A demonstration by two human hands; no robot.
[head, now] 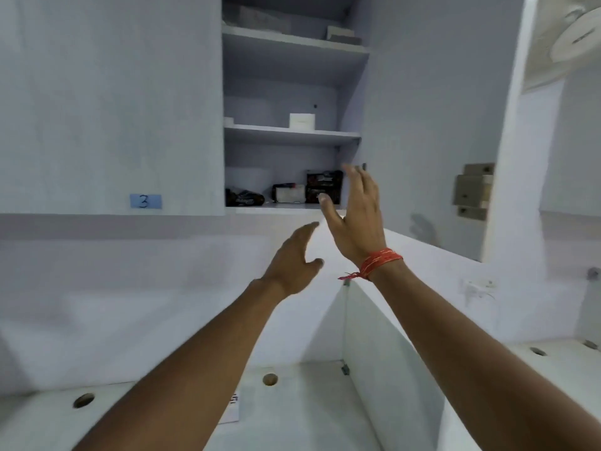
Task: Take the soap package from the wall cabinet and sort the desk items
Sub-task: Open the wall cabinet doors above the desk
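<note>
The wall cabinet (292,135) stands open, its door (432,125) swung out to the right. On its bottom shelf lie several dark packages: a crumpled one (244,197) at the left, a black-and-white one (288,193) in the middle, and an upright black-and-red one (323,187) at the right. Which of them is the soap package I cannot tell. My right hand (356,219), a red thread at its wrist, is raised with fingers spread just in front of the upright package. My left hand (294,258) is lower, below the shelf edge, fingers apart and empty.
A white box (302,120) sits on the middle shelf; flat grey items (343,35) lie on the top shelf. A closed door labelled 3 (145,201) is at the left. Below, a white desk (292,415) with cable holes and a vertical divider panel (383,359).
</note>
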